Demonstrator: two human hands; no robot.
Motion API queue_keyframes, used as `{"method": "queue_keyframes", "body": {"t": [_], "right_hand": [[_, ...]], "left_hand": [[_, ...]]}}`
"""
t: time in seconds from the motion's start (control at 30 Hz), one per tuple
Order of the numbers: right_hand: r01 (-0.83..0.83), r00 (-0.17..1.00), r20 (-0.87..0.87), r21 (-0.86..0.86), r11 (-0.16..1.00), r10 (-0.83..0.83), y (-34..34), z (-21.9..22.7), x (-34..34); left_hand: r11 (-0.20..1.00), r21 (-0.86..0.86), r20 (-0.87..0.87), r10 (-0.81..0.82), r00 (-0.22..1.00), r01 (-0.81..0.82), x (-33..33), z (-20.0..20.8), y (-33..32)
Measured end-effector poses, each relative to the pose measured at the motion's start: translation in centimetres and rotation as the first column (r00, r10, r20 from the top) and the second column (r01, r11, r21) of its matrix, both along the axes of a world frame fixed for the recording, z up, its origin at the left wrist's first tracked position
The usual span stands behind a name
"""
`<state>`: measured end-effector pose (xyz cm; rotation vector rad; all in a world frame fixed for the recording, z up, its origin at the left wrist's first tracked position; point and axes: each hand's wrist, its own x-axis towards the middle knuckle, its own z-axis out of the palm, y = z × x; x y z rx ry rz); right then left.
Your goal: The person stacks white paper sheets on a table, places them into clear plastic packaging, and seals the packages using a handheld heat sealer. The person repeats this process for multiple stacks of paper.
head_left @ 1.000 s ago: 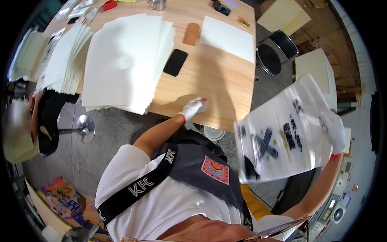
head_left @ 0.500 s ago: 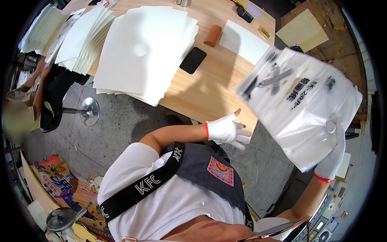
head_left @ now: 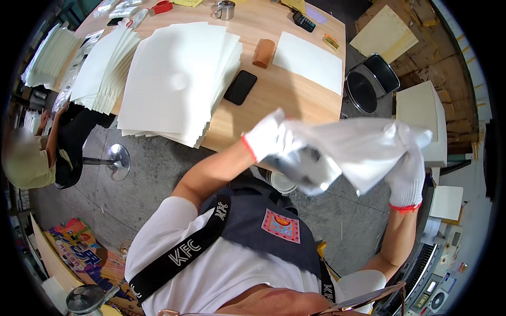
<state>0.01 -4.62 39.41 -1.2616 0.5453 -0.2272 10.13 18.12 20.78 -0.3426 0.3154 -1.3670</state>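
Observation:
A whitish, see-through plastic bag with dark print is stretched between my two white-gloved hands, just off the table's front right edge. It is bent and blurred by motion; whether it is one bag or several together I cannot tell. My left hand grips its left end, fingers partly smeared. On the right, my right hand is closed on the other end, with folds bunched at the fingers. A tall stack of large white paper sheets lies on the table to the left, apart from both hands.
On the wooden table lie a black phone, a brown cylinder, a white sheet, a calculator and a metal cup. A black chair stands right. Another person sits at the far left.
My left hand has moved up and right from hanging open near the table edge and taken hold of the bag. The bag, earlier spread out in my right hand, is now bent between both.

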Motion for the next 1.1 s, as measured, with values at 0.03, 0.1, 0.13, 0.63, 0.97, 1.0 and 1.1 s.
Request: {"method": "queue_keyframes", "body": {"t": [0.03,0.1,0.13,0.63,0.97,1.0,1.1], "right_hand": [[0.003,0.998,0.062,-0.046,0.999,0.0,0.0,0.5,-0.2],[0.048,0.99,0.136,-0.027,0.999,-0.044,2.1,1.5,0.0],[0.077,0.983,0.168,-0.016,0.997,-0.073,2.7,1.6,-0.1],[0.258,0.961,-0.261,0.736,0.626,-0.089,10.9,-41.1,-5.3],[-0.049,0.901,-0.247,0.758,0.651,0.355,9.0,-38.2,-7.4],[-0.098,0.84,-0.255,0.796,0.597,0.478,8.2,-37.3,-7.7],[-0.385,0.735,-0.173,0.69,0.613,0.656,6.6,-33.2,-7.7]], "left_hand": [[0.995,0.058,0.079,0.071,0.994,-0.075,1.7,0.7,-1.3],[0.945,0.187,0.235,0.222,0.946,-0.268,5.7,1.2,-2.7],[0.902,0.245,0.317,0.272,0.909,-0.356,7.8,1.2,-3.4],[0.501,0.683,0.726,-0.39,0.566,-0.532,-3.9,-22.6,5.7],[0.328,0.683,0.701,-0.547,0.458,-0.653,-3.8,-23.7,6.6],[0.302,0.676,0.688,-0.584,0.431,-0.672,-3.6,-23.3,6.5],[0.233,0.645,0.527,-0.825,0.202,-0.728,-3.4,-19.1,7.3]]}}
